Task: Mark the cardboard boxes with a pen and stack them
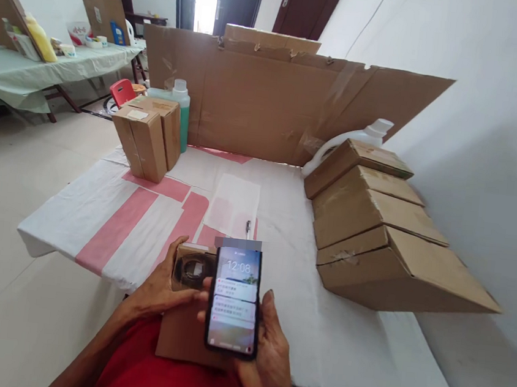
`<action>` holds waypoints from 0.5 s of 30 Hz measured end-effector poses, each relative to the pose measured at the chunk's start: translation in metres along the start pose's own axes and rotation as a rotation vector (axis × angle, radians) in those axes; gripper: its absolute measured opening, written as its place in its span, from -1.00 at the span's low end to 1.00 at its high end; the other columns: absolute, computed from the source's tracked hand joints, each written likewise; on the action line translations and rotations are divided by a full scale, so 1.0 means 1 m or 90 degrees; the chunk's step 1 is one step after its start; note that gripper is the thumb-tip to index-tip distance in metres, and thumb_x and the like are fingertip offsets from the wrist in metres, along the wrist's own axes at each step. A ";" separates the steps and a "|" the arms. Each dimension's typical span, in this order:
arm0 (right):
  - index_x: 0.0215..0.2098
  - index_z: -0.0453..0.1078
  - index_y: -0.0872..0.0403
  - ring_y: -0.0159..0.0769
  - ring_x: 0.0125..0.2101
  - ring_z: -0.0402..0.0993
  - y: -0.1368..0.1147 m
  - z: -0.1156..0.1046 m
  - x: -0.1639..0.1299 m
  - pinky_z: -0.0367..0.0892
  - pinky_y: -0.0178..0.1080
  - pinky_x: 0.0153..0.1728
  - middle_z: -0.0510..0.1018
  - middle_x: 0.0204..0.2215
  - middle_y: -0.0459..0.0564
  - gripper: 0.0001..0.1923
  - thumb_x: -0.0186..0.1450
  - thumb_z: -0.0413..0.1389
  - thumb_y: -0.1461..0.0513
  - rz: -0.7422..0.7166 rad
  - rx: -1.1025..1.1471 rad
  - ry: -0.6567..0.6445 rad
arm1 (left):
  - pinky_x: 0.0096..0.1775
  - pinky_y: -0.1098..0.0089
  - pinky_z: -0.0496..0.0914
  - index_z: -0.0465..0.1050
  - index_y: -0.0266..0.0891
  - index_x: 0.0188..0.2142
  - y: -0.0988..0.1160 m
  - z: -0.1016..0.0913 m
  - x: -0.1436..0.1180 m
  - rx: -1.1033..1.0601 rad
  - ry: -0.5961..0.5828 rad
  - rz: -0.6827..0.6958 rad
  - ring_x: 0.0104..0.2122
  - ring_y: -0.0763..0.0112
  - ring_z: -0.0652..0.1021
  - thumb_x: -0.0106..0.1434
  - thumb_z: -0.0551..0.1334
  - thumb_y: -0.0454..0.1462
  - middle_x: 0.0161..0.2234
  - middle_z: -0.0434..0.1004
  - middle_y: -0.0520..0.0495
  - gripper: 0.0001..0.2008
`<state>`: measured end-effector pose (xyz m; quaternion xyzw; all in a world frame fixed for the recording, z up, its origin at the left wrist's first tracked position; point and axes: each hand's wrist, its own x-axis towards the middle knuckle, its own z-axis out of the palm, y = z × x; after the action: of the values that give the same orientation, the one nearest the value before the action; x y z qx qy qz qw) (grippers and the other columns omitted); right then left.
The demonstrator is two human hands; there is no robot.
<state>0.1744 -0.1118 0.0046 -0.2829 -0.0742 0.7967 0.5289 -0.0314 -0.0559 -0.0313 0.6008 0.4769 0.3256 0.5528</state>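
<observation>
Right hand (269, 355) has its grip clenched around a phone (235, 300), screen lit, held over the desk's near edge. Left hand (163, 288) grips an open cardboard box (184, 327) with a black coiled item (192, 268) inside, box at the near edge against the person. Stacked cartons (375, 230) lie along the right edge of the desk (339, 343).

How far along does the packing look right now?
Four closed cartons lie stacked at right; two more boxes stand at left. In hand: the left hand holds an open box with a dark coiled item inside, the right hand a phone. That box remains unsealed.
</observation>
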 end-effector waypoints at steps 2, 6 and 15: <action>0.04 0.59 0.12 0.01 -0.04 0.66 -0.021 -0.010 0.001 0.50 0.03 0.01 0.68 0.02 0.20 -0.44 0.33 0.23 -0.13 -0.086 -0.025 0.056 | 0.32 -0.05 0.25 -0.20 -0.09 0.44 -0.003 -0.002 0.000 0.010 0.017 -0.018 0.30 -0.07 0.39 0.16 0.47 -0.06 0.30 0.33 -0.30 0.08; 0.06 0.58 0.11 -0.04 -0.04 0.66 -0.055 -0.035 0.002 0.52 0.00 0.01 0.68 0.02 0.18 -0.47 0.33 0.24 -0.09 -0.187 -0.061 0.123 | 0.35 -0.14 0.20 -0.18 -0.12 0.44 -0.008 -0.004 0.002 0.003 0.051 -0.038 0.33 -0.11 0.35 0.16 0.45 0.00 0.30 0.33 -0.32 0.07; 0.07 0.56 0.10 -0.08 -0.07 0.65 -0.043 -0.025 -0.015 0.50 -0.02 0.00 0.68 0.02 0.17 -0.55 0.36 0.19 0.01 -0.093 0.039 0.060 | 0.37 -0.12 0.18 -0.15 -0.11 0.44 -0.008 -0.006 0.003 0.042 0.060 -0.046 0.40 -0.13 0.25 0.18 0.45 0.01 0.36 0.25 -0.32 0.04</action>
<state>0.2264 -0.1112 0.0075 -0.2975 -0.0452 0.7436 0.5970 -0.0376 -0.0512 -0.0388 0.5850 0.5346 0.3173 0.5209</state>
